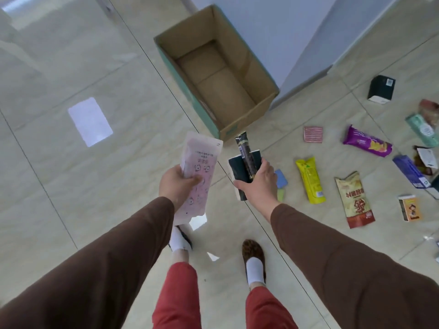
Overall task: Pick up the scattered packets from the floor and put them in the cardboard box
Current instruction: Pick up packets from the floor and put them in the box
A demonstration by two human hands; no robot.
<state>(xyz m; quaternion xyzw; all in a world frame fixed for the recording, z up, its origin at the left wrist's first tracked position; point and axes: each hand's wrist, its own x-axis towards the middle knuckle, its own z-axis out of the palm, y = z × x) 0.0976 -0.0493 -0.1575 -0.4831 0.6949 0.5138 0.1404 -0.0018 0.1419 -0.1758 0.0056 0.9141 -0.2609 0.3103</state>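
Note:
An open cardboard box (247, 67) stands on the tiled floor ahead of me, with nothing visible inside. My left hand (177, 185) grips a long pink and white packet (198, 172), held just short of the box's near corner. My right hand (257, 184) holds a small black box (238, 173) together with a thin dark stick packet (245, 154). More packets lie on the floor to the right: a yellow one (310, 179), a purple one (367, 144), a beige and red one (354, 199) and a red striped square (313, 134).
A pale wall corner (308, 43) rises behind the box. Farther right lie a black carton (381, 89), a blue packet (409, 170), a green packet (421, 128) and a small orange box (409, 208). My feet (254, 260) stand on the tiles below my hands.

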